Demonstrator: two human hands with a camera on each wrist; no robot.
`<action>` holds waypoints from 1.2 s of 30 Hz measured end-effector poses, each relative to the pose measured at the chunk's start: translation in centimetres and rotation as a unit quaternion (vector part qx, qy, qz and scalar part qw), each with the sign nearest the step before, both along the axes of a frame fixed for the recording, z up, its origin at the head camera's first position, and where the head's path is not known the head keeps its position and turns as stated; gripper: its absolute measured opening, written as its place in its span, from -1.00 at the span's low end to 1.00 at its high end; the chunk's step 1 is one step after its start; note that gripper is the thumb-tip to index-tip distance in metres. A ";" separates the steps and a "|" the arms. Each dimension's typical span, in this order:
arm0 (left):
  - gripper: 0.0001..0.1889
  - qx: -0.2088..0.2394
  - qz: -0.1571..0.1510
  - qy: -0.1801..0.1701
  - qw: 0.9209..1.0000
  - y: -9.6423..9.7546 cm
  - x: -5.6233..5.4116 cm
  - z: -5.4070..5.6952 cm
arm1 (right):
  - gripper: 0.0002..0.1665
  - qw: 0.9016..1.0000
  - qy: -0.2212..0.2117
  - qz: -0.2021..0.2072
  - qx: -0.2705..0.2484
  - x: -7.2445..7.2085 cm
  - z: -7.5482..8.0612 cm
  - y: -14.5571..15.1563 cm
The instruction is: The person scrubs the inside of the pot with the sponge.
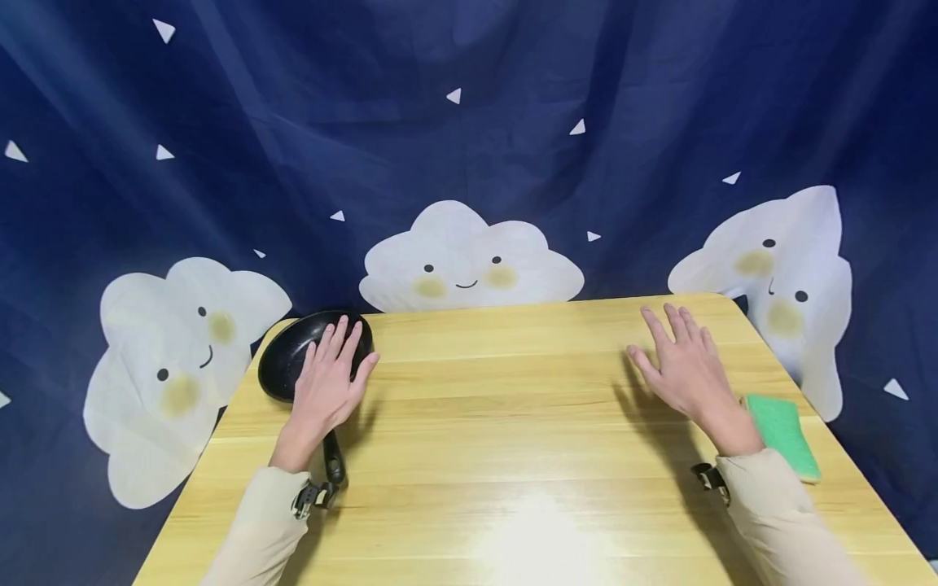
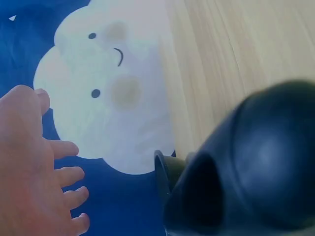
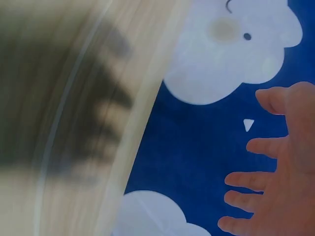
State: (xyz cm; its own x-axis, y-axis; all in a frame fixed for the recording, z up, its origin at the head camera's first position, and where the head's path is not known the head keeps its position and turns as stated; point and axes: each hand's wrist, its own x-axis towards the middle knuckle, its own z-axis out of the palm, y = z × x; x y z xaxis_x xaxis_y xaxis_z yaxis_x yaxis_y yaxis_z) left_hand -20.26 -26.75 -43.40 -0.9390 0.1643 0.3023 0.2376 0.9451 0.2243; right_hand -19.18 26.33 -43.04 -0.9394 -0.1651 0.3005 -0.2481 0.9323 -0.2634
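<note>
A black frying pan (image 1: 282,366) lies at the table's back left corner, its handle (image 1: 334,460) pointing toward the near side. Over the pan, my left hand (image 1: 328,387) is held with fingers spread and nothing in it; its palm hides part of the pan. The pan's dark handle (image 2: 275,162) looms large and close in the left wrist view. On the right side my right hand (image 1: 685,370) hovers above the table with straight, spread fingers, casting a shadow. Beside its wrist lies a green sponge (image 1: 784,435), partly covered by the sleeve.
The light wooden table (image 1: 498,407) ends at a dark blue curtain (image 1: 513,98) printed with white clouds and small triangles. Both wrists carry small black camera mounts. Bright glare lies on the table's near middle.
</note>
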 end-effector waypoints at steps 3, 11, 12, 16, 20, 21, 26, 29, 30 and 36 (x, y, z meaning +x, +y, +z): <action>-0.26 0.010 0.002 0.008 1.000 -0.1 0.8 0.2 | -0.19 1.000 0.006 0.008 -0.014 0.2 -0.1 -0.6; -0.31 0.036 0.005 0.029 0.999 -0.9 2.8 -0.2 | -0.22 0.998 0.024 0.023 -0.054 0.7 -0.8 -2.6; -0.32 0.039 0.004 0.030 0.999 -1.0 3.1 -0.3 | -0.23 0.998 0.025 0.023 -0.059 0.8 -0.9 -2.9; -0.34 0.063 0.004 0.025 0.998 -1.6 4.2 -0.7 | -0.24 0.995 0.030 0.028 -0.086 0.9 -1.2 -4.2; -0.38 0.102 0.011 0.022 0.995 -2.0 5.4 -1.1 | -0.25 0.992 0.026 0.036 -0.114 0.8 -1.3 -5.5; -0.39 0.113 0.015 0.019 0.993 -2.1 5.6 -1.1 | -0.25 0.992 0.021 0.038 -0.120 0.8 -1.3 -5.9; -0.42 0.175 0.037 0.010 0.984 -2.4 6.8 -1.2 | -0.22 0.986 0.004 0.052 -0.158 0.6 -1.6 -8.0; -0.43 0.209 0.052 0.006 0.976 -2.6 7.6 -1.4 | -0.21 0.980 -0.006 0.065 -0.188 0.5 -1.9 -9.5; -0.43 0.218 0.058 0.002 0.974 -2.6 7.8 -1.5 | -0.21 0.978 -0.008 0.069 -0.197 0.5 -1.9 -10.0; -0.44 0.293 0.108 -0.023 0.950 -2.8 8.8 -2.2 | -0.20 0.965 -0.029 0.088 -0.244 0.4 -2.2 -13.0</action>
